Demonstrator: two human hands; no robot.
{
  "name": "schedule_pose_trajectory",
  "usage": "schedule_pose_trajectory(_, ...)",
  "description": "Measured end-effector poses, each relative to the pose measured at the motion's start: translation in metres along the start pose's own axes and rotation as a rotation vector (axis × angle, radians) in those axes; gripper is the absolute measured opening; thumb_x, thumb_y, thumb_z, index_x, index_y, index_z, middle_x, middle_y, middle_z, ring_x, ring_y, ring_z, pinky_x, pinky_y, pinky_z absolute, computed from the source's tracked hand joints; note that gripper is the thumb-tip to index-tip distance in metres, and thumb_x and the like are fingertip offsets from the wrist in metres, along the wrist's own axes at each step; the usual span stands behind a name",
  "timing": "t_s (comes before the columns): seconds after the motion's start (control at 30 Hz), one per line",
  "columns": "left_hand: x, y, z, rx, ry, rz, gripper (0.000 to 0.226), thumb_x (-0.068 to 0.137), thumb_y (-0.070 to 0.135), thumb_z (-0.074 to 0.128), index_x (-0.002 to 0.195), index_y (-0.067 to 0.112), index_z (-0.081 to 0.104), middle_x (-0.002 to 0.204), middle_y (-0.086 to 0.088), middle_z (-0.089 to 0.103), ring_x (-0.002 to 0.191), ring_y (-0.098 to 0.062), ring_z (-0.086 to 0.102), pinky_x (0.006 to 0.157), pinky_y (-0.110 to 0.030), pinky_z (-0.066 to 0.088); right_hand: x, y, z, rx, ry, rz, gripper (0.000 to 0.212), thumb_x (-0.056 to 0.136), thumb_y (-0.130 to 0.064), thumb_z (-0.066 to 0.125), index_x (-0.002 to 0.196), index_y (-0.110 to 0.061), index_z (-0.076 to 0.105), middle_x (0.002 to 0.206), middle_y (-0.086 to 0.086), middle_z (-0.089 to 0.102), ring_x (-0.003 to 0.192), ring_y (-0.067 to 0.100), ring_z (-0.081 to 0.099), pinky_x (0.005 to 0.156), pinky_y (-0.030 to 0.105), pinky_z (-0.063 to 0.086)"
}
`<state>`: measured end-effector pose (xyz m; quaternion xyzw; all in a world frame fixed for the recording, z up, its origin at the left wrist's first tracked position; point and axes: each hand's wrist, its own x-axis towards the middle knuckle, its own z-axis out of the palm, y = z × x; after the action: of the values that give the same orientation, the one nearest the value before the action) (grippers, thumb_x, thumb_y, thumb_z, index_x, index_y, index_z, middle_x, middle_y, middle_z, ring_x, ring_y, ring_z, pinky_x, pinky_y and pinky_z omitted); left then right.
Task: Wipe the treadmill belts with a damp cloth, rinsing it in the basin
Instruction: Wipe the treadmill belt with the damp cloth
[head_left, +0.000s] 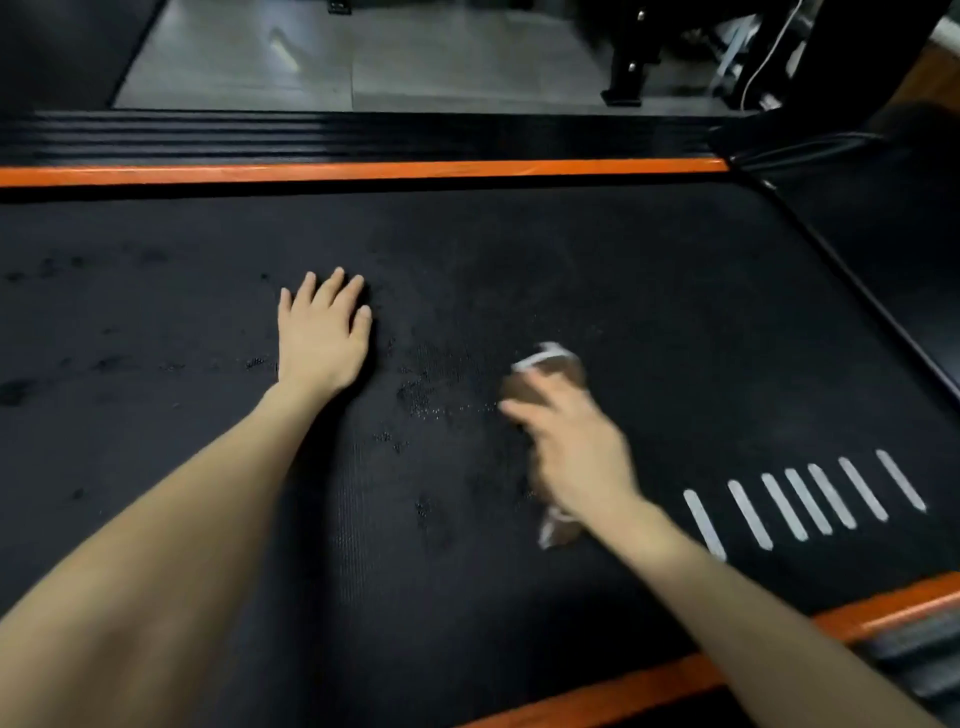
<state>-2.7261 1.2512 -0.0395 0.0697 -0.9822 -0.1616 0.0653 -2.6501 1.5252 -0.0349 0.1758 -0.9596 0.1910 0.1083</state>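
Observation:
A black treadmill belt (649, 312) fills most of the view, with wet spots and droplets near its middle. My left hand (322, 332) lies flat on the belt, fingers straight and spread. My right hand (576, 447) grips a bunched brown and white cloth (553, 366) against the belt; the hand and cloth are blurred. Part of the cloth sticks out beyond the fingers and another part shows below the wrist. No basin is in view.
Orange strips (363, 170) run along the belt's far edge and its near right edge. Several white stripes (800, 499) mark the belt at the right. A black ribbed side rail (311, 135), grey floor (260, 57) and dark equipment legs (631, 62) lie beyond.

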Motion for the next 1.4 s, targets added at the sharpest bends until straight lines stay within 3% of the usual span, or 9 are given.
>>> schedule_pose_trajectory(0.17, -0.08, 0.013, -0.011, -0.029, -0.002, 0.132, 0.057, 0.094, 0.045, 0.023, 0.142, 0.021, 0.042, 0.153, -0.008, 0.03, 0.143, -0.037, 0.018, 0.115, -0.053, 0.008, -0.031, 0.033, -0.029, -0.083, 0.073, 0.373, 0.03, 0.09, -0.005, 0.055, 0.112, -0.019, 0.07, 0.137, 0.006, 0.052, 0.128, 0.036, 0.044, 0.108, 0.044, 0.033)
schedule_pose_trajectory(0.27, -0.126, 0.018, -0.01, 0.036, -0.041, 0.181, 0.056, 0.096, 0.045, 0.02, 0.141, 0.023, 0.045, 0.152, -0.007, 0.034, 0.141, -0.04, 0.022, 0.113, -0.058, 0.009, -0.042, -0.03, -0.002, -0.08, 0.087, 0.22, 0.033, 0.082, -0.012, 0.048, 0.102, -0.021, 0.073, 0.126, 0.01, 0.061, 0.113, 0.041, 0.056, 0.092, 0.05, 0.048)
schedule_pose_trajectory(0.5, -0.155, -0.006, -0.007, 0.175, -0.118, 0.126, 0.06, 0.095, 0.05, 0.01, 0.147, 0.03, 0.031, 0.156, -0.005, 0.023, 0.145, -0.033, 0.011, 0.112, -0.061, 0.001, -0.071, -0.056, -0.002, -0.05, -0.074, -0.013, 0.048, 0.072, -0.001, 0.054, 0.11, -0.025, 0.069, 0.134, 0.007, 0.055, 0.121, 0.038, 0.052, 0.099, 0.055, 0.04)
schedule_pose_trajectory(0.73, -0.16, -0.005, -0.005, 0.175, -0.112, 0.112, 0.063, 0.093, 0.052, 0.002, 0.15, 0.03, 0.019, 0.159, -0.003, 0.013, 0.146, -0.03, 0.001, 0.113, -0.055, -0.006, -0.081, 0.013, -0.042, -0.167, 0.005, 0.548, 0.046, 0.089, 0.0, 0.047, 0.127, -0.023, 0.058, 0.147, 0.012, 0.038, 0.136, 0.038, 0.029, 0.109, 0.056, 0.025)
schedule_pose_trajectory(0.87, -0.161, -0.004, -0.004, 0.186, -0.113, 0.115, 0.064, 0.093, 0.051, 0.001, 0.151, 0.029, 0.017, 0.159, -0.003, 0.011, 0.146, -0.031, -0.001, 0.113, -0.055, -0.008, -0.072, -0.052, -0.009, -0.142, 0.052, 0.292, 0.046, 0.072, 0.001, 0.049, 0.108, -0.017, 0.069, 0.125, 0.018, 0.058, 0.115, 0.047, 0.051, 0.09, 0.06, 0.044)
schedule_pose_trajectory(1.07, -0.163, -0.014, -0.008, 0.151, -0.095, 0.165, 0.062, 0.095, 0.05, 0.007, 0.148, 0.028, 0.029, 0.156, -0.005, 0.023, 0.146, -0.031, 0.012, 0.115, -0.056, 0.002, -0.062, -0.093, 0.008, -0.089, -0.233, -0.217, 0.055, 0.072, 0.002, 0.051, 0.122, -0.019, 0.063, 0.141, 0.014, 0.046, 0.13, 0.043, 0.04, 0.105, 0.059, 0.025)
schedule_pose_trajectory(1.17, -0.169, -0.02, -0.015, 0.113, -0.097, 0.134, 0.062, 0.094, 0.052, 0.01, 0.147, 0.029, 0.031, 0.156, -0.008, 0.025, 0.145, -0.033, 0.012, 0.114, -0.056, 0.001, -0.046, -0.03, -0.005, -0.09, -0.068, -0.038, 0.056, 0.07, -0.004, 0.035, 0.113, -0.017, 0.068, 0.133, 0.018, 0.053, 0.121, 0.046, 0.048, 0.098, 0.064, 0.033)
schedule_pose_trajectory(1.27, -0.169, -0.032, -0.024, 0.112, -0.069, 0.082, 0.063, 0.093, 0.053, 0.009, 0.147, 0.028, 0.032, 0.155, -0.012, 0.025, 0.143, -0.04, 0.013, 0.113, -0.058, 0.002, -0.011, -0.002, -0.007, -0.05, -0.006, 0.303, 0.042, 0.09, -0.002, 0.042, 0.121, -0.019, 0.063, 0.143, 0.011, 0.044, 0.136, 0.035, 0.033, 0.113, 0.05, 0.022)
schedule_pose_trajectory(1.4, -0.153, -0.056, -0.035, 0.159, -0.05, -0.026, 0.069, 0.09, 0.055, 0.005, 0.148, 0.027, 0.03, 0.156, -0.012, 0.022, 0.143, -0.041, 0.01, 0.112, -0.059, 0.001, 0.01, -0.028, -0.002, -0.081, 0.012, 0.246, 0.032, 0.089, -0.002, 0.05, 0.114, -0.015, 0.066, 0.137, 0.014, 0.049, 0.128, 0.037, 0.041, 0.11, 0.048, 0.03)
